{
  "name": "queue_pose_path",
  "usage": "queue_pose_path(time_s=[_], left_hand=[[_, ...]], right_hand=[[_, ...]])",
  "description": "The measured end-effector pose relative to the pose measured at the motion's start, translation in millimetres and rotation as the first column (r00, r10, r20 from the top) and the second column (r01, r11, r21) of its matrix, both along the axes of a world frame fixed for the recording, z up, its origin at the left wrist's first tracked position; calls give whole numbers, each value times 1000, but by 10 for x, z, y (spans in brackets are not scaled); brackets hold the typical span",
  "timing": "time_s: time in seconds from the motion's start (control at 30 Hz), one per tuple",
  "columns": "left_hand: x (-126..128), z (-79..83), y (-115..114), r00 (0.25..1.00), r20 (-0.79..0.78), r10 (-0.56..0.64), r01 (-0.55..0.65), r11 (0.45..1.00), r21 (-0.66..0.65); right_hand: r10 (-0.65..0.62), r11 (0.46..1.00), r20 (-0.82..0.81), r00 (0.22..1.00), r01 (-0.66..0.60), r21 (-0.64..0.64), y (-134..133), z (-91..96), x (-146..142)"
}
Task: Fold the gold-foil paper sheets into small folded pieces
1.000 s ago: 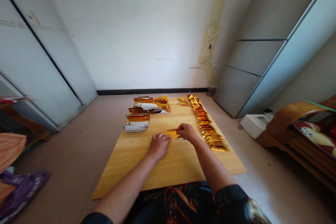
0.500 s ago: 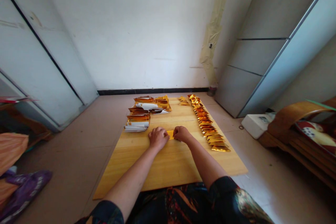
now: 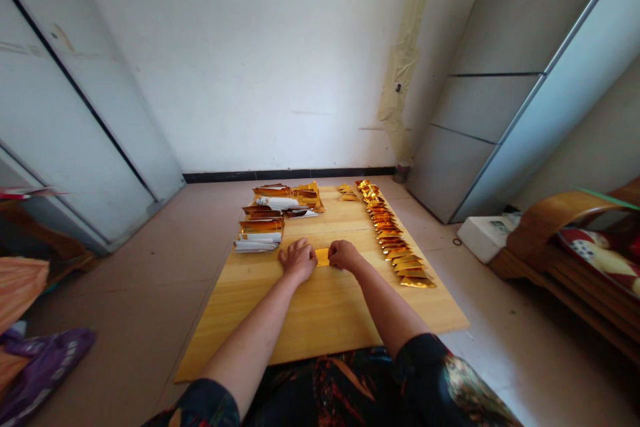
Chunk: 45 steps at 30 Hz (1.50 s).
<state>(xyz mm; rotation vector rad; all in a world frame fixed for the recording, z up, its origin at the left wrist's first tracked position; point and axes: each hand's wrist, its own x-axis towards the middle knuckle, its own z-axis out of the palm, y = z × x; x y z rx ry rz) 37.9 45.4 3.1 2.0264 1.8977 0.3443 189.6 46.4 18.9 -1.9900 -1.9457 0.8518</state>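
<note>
A small strip of shiny gold foil paper [image 3: 323,257] lies on the wooden board [image 3: 320,320], between my two hands. At its left end, my left hand [image 3: 299,260] rests on the board with thumb and fingertips closed on the paper's edge. My right hand [image 3: 344,255] is curled, its fingertips pinching the right end; the exact grip is partly hidden under the fingers. Left of my hands are stacks of gold and white foil sheets [image 3: 260,227]. Along the board's right side runs a long row of folded gold foil pieces [image 3: 393,233], overlapping one another.
A few small folded gold pieces [image 3: 347,193] sit near the board's far edge. Beyond it stands a white wall [image 3: 260,80]. To the right are a grey refrigerator [image 3: 465,133], a white box [image 3: 485,237] and a wooden seat [image 3: 540,240]. A purple bag [image 3: 55,367] lies at left.
My hands stay at the same foil paper, with slightly more of it showing between them. My left hand's fingers have shifted a little to the left. The whole view has moved slightly.
</note>
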Motion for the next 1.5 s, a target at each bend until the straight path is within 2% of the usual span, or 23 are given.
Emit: queue_pose_path(time_s=[0.23,0.63,0.83,1.07,1.2,1.3,1.4,1.5], left_hand=[[-63,-5,11,999,31,-28,30,999,-43],[-76,23,-22,998,16,-68,69,995,-71],[-107,49,-68,994,44,-102,104,993,-60],[-38,-38,-127,997,64,-52,45,994,96],[-19,-83,-135,994,102,-37,20,987,162],[-34,-102,-138,992,124,-34,8,978,206],[-50,-115,-139,992,118,-46,17,971,238],[-54,-127,-141,994,92,-59,35,967,252]], right_hand=[[2,999,-10,1000,-2,-42,13,-3,6],[17,999,-35,999,-18,-39,24,-44,29],[109,984,6,994,-109,139,-91,-2,78],[130,977,-40,991,-121,176,-180,49,70],[99,970,-142,985,-63,236,-211,31,82],[57,943,-171,984,3,334,-234,13,131],[-5,900,-102,995,49,433,-256,-4,193],[-46,882,9,999,36,470,-283,-23,227]])
